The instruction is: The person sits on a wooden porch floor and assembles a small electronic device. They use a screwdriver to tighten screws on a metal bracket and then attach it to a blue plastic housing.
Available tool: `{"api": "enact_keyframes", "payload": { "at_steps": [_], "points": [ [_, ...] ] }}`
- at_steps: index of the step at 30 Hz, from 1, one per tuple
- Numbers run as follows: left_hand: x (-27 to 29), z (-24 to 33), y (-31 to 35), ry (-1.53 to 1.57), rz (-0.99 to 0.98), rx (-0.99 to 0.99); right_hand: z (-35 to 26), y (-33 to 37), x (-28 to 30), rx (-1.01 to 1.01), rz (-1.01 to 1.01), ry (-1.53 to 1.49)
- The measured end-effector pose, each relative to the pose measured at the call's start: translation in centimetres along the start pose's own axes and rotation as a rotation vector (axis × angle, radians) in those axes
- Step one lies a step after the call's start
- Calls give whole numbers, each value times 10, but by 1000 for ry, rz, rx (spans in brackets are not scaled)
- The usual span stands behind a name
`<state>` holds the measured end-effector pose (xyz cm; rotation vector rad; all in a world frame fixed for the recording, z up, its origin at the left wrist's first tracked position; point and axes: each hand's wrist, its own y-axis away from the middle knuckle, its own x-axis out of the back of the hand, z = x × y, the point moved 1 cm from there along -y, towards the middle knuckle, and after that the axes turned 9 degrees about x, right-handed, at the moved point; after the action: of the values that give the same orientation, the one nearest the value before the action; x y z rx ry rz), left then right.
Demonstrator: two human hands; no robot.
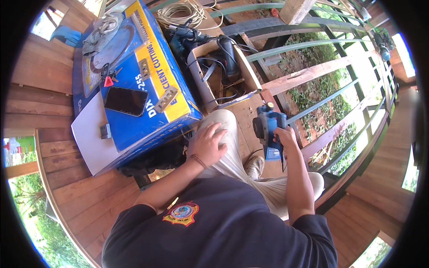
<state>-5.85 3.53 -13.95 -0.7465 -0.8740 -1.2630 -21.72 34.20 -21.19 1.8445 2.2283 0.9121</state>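
My left hand (pixel 209 145) rests on my left knee, its fingers spread and nothing in them. Wrapped round the handle of a blue electric planer (pixel 267 128) is my right hand (pixel 286 135), held out over my right leg. A brass-coloured knob tops the planer's far end, and its dark cord hangs by my shoe. To the left of my knee stands a large blue and yellow cardboard box (pixel 154 125). On it lie a black phone (pixel 126 101), keys with a red tag (pixel 109 80), a crumpled grey cloth (pixel 103 32) and small metal pieces.
An open carton (pixel 203 91) beyond my knees holds a dark power tool (pixel 229 58) and cords. Behind it lies a coiled cream cable (pixel 181 15). To the right, open floor joists (pixel 321 73) run above soil and plants. Wooden plank walls (pixel 40 85) stand at the left.
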Motion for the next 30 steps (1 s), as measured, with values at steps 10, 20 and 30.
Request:
{"api": "enact_keyframes", "payload": {
  "at_steps": [10, 20, 30],
  "points": [
    [90, 51, -33, 1454, -582, 420, -115, 175, -52, 890, 157, 404],
    [70, -4, 57, 1829, -163, 296, -105, 168, -92, 1690, -241, 726],
    [70, -34, 76, 1579, -176, 207, -48, 142, -69, 1206, -972, 733]
  ]
}}
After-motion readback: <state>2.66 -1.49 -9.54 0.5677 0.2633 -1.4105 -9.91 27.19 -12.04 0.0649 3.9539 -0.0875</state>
